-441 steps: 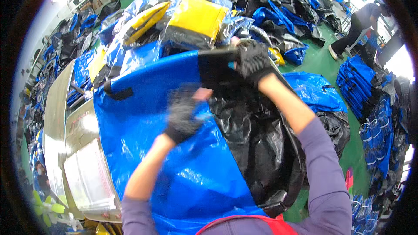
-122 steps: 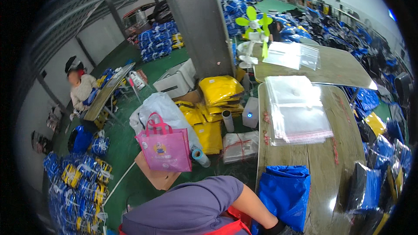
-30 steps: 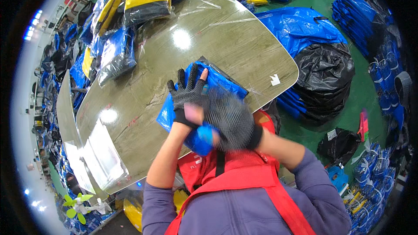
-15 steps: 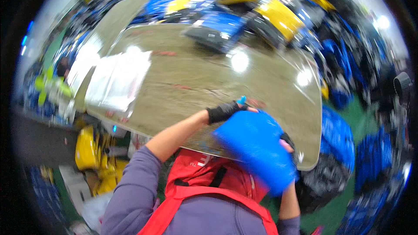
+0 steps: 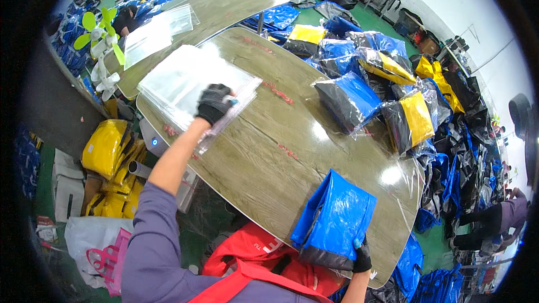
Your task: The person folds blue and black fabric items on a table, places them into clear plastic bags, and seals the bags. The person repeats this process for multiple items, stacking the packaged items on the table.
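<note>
My left hand (image 5: 214,104), in a black fingerless glove with a blue fingertip cover, is over a stack of clear plastic bags (image 5: 174,81) at the table's left. Its fingers are curled at the right side of the stack, closed on a clear plastic bag (image 5: 225,119); the fingertips are partly hidden. At the near right edge, my right hand (image 5: 362,253), gloved the same way, grips the lower right corner of a folded blue-and-black bag (image 5: 337,210). That bag rests partly on the table, its black part toward me.
Several plastic-wrapped blue, yellow and black bundles (image 5: 351,98) lie at the far right of the wooden-topped table (image 5: 252,160). A second table (image 5: 233,1) adjoins behind. Yellow bundles (image 5: 106,148) and a green-bladed fan (image 5: 98,33) stand left. Another person (image 5: 494,219) is far right.
My left hand has left the folded blue-and-black bag and moved left to the clear plastic stack. My right hand still holds the folded bag, and the view has turned.
</note>
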The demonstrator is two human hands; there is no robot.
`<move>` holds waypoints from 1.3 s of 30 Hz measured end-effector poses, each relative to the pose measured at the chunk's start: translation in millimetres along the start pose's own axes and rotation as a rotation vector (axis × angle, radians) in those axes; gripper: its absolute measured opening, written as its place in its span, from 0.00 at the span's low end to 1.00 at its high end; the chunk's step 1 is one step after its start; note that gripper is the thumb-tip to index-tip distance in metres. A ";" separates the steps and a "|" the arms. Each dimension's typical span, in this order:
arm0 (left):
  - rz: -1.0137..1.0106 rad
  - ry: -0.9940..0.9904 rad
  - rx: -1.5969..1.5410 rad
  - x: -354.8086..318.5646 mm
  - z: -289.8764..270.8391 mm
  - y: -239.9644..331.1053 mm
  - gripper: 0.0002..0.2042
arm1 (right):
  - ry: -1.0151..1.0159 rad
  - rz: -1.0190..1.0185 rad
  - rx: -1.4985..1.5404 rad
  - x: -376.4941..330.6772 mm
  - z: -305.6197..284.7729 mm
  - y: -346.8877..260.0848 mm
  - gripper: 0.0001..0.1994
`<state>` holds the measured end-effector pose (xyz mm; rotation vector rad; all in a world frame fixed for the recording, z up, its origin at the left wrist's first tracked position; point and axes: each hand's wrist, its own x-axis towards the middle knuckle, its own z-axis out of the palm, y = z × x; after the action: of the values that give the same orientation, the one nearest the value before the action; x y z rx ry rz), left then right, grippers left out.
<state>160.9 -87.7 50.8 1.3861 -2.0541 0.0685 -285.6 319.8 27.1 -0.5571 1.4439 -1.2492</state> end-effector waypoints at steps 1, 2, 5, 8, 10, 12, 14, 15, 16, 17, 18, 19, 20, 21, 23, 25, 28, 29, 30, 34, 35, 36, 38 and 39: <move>-0.019 -0.107 0.026 1.0 14.6 -30.4 0.10 | 0.007 0.014 0.007 -0.6 0.8 -1.6 0.52; -0.135 -0.177 0.097 2.3 25.1 -61.7 0.09 | 0.019 0.025 0.012 -2.2 1.0 -3.4 0.52; -0.012 -0.205 -0.108 1.5 46.5 -112.0 0.08 | 0.033 -0.003 -0.087 -4.4 2.4 -8.1 0.52; -0.116 -0.084 -0.160 -1.7 42.6 -87.0 0.10 | 0.028 0.025 -0.073 -3.3 3.0 -7.9 0.52; -0.148 -0.181 -0.206 -5.0 29.4 -38.1 0.10 | 0.018 0.021 -0.059 -2.4 1.8 -4.2 0.52; -0.005 -0.411 -0.453 -32.1 24.3 30.0 0.08 | 0.016 -0.008 -0.049 -2.9 -1.7 -0.2 0.52; 0.183 -0.469 -0.565 -70.6 26.7 94.8 0.08 | 0.062 -0.049 -0.045 -5.6 -7.0 0.9 0.52; 0.272 -0.477 -0.576 -88.2 28.7 117.1 0.08 | 0.150 -0.009 -0.070 -7.5 -10.0 -1.4 0.52; 0.320 -0.472 -0.617 -103.1 31.2 135.0 0.09 | 0.184 -0.020 -0.047 -10.1 -11.5 -3.5 0.52; 0.325 -0.357 -0.599 -111.9 32.3 145.4 0.09 | 0.283 0.010 -0.058 -12.6 -12.8 -8.5 0.50; 0.413 -0.289 -0.580 -120.4 33.8 154.6 0.09 | 0.216 -0.024 0.000 -15.8 -12.4 -14.1 0.49; 0.329 -0.329 -0.565 -126.2 34.0 159.4 0.10 | 0.201 -0.004 0.040 -17.7 -10.0 -20.5 0.48; 0.247 -0.322 -0.558 -128.9 34.1 162.4 0.11 | 0.195 0.030 0.078 -19.7 -6.4 -27.2 0.48; 0.223 -0.395 -0.577 -128.0 33.0 161.5 0.10 | 0.115 -0.003 0.059 -19.4 -1.0 -32.3 0.47; 0.261 -0.420 -0.543 -124.3 31.0 160.4 0.10 | -0.037 -0.071 0.031 -16.9 11.0 -39.3 0.46; 0.380 -0.339 -0.492 -121.2 30.3 159.9 0.10 | -0.067 0.012 0.014 -12.3 20.8 -40.5 0.45; 0.347 -0.347 -0.510 -120.6 33.0 159.9 0.09 | -0.092 0.069 -0.022 -5.5 24.2 -41.5 0.42; 0.313 -0.331 -0.520 -120.9 34.5 160.0 0.09 | -0.099 0.084 -0.006 -4.6 23.4 -44.0 0.42; 0.296 -0.333 -0.532 -120.9 35.9 160.1 0.08 | -0.142 0.113 0.006 -4.2 22.1 -48.1 0.41; 0.025 -0.407 -0.679 -116.8 33.0 164.8 0.07 | -0.057 0.126 -0.064 -14.3 38.4 -65.8 0.38; -0.056 -0.466 -0.766 -115.1 29.0 167.4 0.07 | -0.052 0.133 -0.087 -17.5 48.1 -67.2 0.38; -0.038 -0.496 -0.839 -113.4 23.4 170.9 0.06 | 0.012 0.093 -0.084 -20.9 59.4 -66.8 0.37; 0.001 -0.571 -1.018 -113.0 8.4 178.8 0.06 | -0.041 -0.008 -0.067 -25.2 88.5 -49.4 0.36; 0.129 -0.546 -0.947 -113.7 0.4 183.3 0.06 | -0.031 -0.025 -0.282 -25.9 102.4 -35.3 0.33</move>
<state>31.8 85.0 44.9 0.6954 -2.1032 -1.1821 -194.9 290.9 84.8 -0.7827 1.6021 -1.0575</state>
